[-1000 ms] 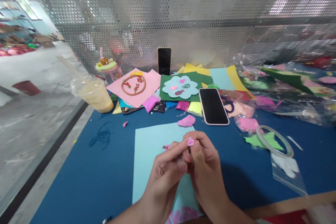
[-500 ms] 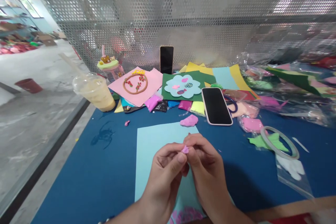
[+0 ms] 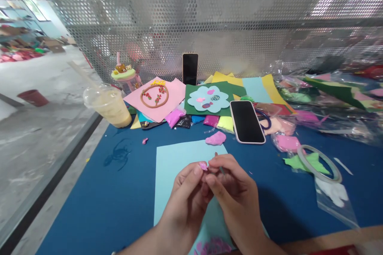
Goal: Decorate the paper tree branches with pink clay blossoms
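A tiny pink clay piece (image 3: pixel 203 166) is pinched between the thumb and forefinger of my left hand (image 3: pixel 187 195). Just to its right is my right hand (image 3: pixel 236 195), with curled fingers and a small gap between thumb and forefinger. A thin dark stick (image 3: pixel 221 169) shows behind the right forefinger and appears tucked in that hand; most of it is hidden. Below both hands lies a light blue paper sheet (image 3: pixel 170 167), with pink bits (image 3: pixel 212 246) at its near end. Beyond the sheet's far edge rests a flattened pink clay lump (image 3: pixel 216 138).
A plastic drink cup (image 3: pixel 109 105) stands at the table's left edge. Across the back are a pink card (image 3: pixel 134 99), a green card (image 3: pixel 191 107), bagged clay (image 3: pixel 226 122) and a phone (image 3: pixel 247 121). A tape roll (image 3: pixel 335 171) lies on the right.
My right thumb and forefinger have let go of the pink clay piece and drawn slightly apart. My left hand keeps it, a little further left.
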`<state>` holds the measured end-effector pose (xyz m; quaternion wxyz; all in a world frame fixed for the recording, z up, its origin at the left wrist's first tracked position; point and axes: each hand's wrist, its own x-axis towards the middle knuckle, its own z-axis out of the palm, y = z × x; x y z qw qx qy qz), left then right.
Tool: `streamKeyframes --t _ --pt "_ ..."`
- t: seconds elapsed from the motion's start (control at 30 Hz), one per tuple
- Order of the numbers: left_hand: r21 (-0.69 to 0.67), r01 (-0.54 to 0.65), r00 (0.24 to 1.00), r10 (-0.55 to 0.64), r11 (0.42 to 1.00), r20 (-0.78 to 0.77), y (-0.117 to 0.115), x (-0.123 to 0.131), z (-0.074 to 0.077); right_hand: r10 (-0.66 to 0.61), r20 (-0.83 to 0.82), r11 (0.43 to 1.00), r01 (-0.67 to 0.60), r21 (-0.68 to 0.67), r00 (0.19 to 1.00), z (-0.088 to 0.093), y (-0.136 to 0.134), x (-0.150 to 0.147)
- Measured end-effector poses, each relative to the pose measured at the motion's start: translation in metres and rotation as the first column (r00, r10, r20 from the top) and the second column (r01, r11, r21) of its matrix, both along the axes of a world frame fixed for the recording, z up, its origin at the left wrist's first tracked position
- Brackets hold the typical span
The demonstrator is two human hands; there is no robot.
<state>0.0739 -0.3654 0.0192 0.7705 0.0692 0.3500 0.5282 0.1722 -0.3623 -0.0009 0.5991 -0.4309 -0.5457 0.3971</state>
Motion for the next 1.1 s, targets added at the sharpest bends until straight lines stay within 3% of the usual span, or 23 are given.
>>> streamKeyframes --t 0.3,0.67,1.1 --pt "-0.009 0.015 0.999 -0.014 1.0 0.053 -0.001 -0.003 -0.007 -0.012 0.229 0.99 -0.021 0.142 0.973 0.009 0.0 0.016" --pt "0.084 0.031 0.999 -0.035 0.996 0.041 -0.001 0.0 -0.01 -0.035 0.211 0.985 -0.002 0.171 0.977 0.019 0.001 0.016" --pt "0.142 0.022 1.0 -0.019 0.99 -0.017 -0.001 0.001 -0.008 -0.076 0.287 0.975 0.011 0.221 0.955 0.015 -0.001 0.015"
